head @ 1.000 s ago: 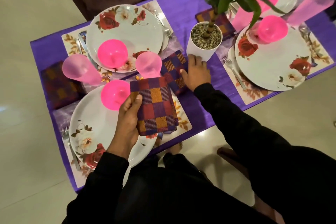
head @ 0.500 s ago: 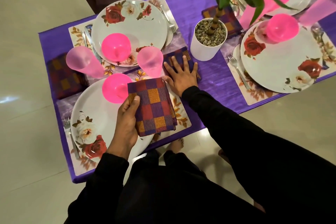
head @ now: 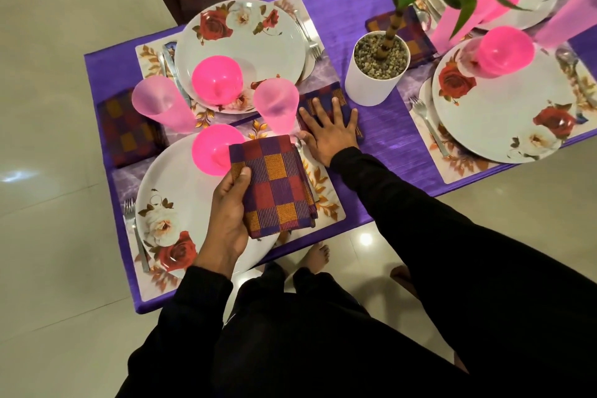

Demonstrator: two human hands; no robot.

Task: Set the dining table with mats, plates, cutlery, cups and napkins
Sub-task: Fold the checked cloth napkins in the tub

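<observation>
Two napkins are in play. The right hand now lies flat on one napkin with its fingers spread straight. A moment ago that hand was up by the pot, so it has come back and pressed the cloth down. That napkin sits on the counter next to the near cup, just beside the pot. I think this one is now set in its place.

The left hand grips the other napkin. Its thumb is on top and its fingers curl under. This napkin is above the near plate and mat, not yet put down. It likely goes to a place that has none.

Both napkins are soft woven cloth, folded into squares, with a check of purple, red and gold. The plates are round, smooth and shiny, with roses on them. The cups are pink plastic you can half see through. The pot is a plain white tube full of small stones. A shiny purple cloth covers the counter.
</observation>
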